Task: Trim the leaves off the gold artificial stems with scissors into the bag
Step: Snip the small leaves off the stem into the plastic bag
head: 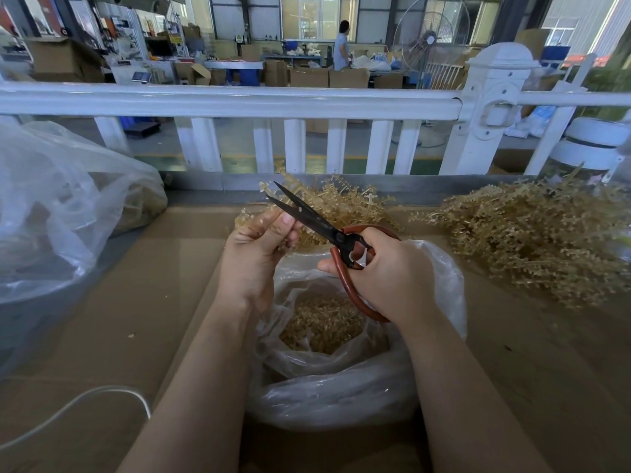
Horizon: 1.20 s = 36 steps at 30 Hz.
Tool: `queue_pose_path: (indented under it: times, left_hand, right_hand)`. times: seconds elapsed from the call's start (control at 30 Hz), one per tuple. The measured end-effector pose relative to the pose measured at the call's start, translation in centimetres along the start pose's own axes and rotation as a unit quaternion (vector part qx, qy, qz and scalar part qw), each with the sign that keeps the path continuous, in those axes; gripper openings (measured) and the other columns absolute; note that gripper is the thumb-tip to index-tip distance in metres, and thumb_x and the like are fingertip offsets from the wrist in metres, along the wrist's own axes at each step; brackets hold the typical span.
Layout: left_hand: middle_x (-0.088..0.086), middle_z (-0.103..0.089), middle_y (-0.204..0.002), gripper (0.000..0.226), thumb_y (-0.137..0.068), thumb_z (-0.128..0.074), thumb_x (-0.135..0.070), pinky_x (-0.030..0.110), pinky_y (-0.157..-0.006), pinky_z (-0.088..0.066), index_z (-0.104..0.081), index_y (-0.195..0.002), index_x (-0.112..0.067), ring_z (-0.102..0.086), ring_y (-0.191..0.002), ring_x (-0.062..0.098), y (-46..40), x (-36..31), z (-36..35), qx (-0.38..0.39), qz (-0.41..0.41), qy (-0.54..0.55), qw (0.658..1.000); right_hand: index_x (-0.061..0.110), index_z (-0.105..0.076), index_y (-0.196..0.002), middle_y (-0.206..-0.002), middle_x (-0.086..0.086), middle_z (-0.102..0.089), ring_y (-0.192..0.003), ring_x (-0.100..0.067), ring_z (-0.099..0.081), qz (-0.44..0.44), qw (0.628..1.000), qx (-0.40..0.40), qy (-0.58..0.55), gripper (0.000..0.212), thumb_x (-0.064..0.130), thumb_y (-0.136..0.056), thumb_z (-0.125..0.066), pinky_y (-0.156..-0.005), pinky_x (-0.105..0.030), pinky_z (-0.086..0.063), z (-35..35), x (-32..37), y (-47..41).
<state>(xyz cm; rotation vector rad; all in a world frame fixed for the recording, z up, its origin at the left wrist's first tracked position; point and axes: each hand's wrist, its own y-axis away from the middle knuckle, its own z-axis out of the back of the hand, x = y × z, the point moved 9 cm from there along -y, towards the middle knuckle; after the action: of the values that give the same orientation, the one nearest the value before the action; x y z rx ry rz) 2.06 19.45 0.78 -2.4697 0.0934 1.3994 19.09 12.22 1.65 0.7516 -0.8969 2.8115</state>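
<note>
Near edge of the worktop [143,302]: clear plastic bag [440,281] stands open-mouthed between the forearms, a bed of cut gold leaves [321,329] already in its bottom. Thin film, floppy; likely to shift if knocked.

Just above the bag mouth, the right hand [392,278] has its fingers curled through the red loop handles of the scissors [317,221], clamped on them. Blades dark, parted, tips pointing away towards the far edge. Handles look smooth and thick; a full-hand grip suits them.

Left hand [259,244], beside the blades, pinches a gold stem [269,192] between thumb and fingers [290,222], the sprig standing up between the parted blades. The stem looks like light, springy plastic with many small leaves, so it probably bends instead of breaking. Best held low on the bare stalk, close under the cut, so it does not flex off the blades and clippings drop into the bag.

Behind the hands, a loose heap of sprigs [345,206]. Towards the far right corner, a larger pile of stems [532,240]. Left edge: a big crumpled plastic sack [68,199]. Beyond the far edge, a white railing [239,100].
</note>
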Motion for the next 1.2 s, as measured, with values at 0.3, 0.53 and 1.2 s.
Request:
queue_pose_path:
  times: [0.3,0.53,1.2]
  left_hand:
    - [-0.003,-0.066,-0.068,0.007,-0.076,-0.069,-0.012,0.021,-0.067,-0.048,-0.069,-0.083,-0.012,-0.056,-0.065,0.01,0.1,-0.1,0.0,0.0,0.002,-0.023,1.0]
    - [-0.005,-0.068,-0.07,0.012,-0.074,-0.069,-0.013,0.018,-0.07,-0.051,-0.076,-0.068,-0.02,-0.061,-0.068,0.008,0.1,0.3,-0.6,0.03,0.021,-0.019,0.999]
    - [-0.001,-0.055,-0.065,0.012,-0.075,-0.071,-0.016,0.017,-0.064,-0.048,-0.074,-0.065,-0.022,-0.048,-0.063,0.01,0.0,0.5,-0.7,0.043,0.023,-0.026,0.998]
  right_hand:
    - [0.036,-0.06,-0.094,-0.077,0.022,-0.059,-0.066,0.003,-0.053,0.006,1.0,-0.006,0.012,0.056,0.087,-0.071,-0.05,-0.054,-0.014,-0.04,0.3,0.3,0.0]
    - [0.03,-0.061,-0.094,-0.079,0.018,-0.06,-0.073,-0.007,-0.058,-0.001,1.0,-0.005,0.022,0.059,0.084,-0.071,-0.055,-0.059,-0.025,-0.049,0.4,0.1,-0.1]
    - [0.031,-0.06,-0.087,-0.074,0.019,-0.06,-0.067,-0.001,-0.056,0.002,0.999,0.005,0.032,0.058,0.086,-0.07,-0.058,-0.053,-0.014,-0.039,-0.1,-0.1,-0.3]
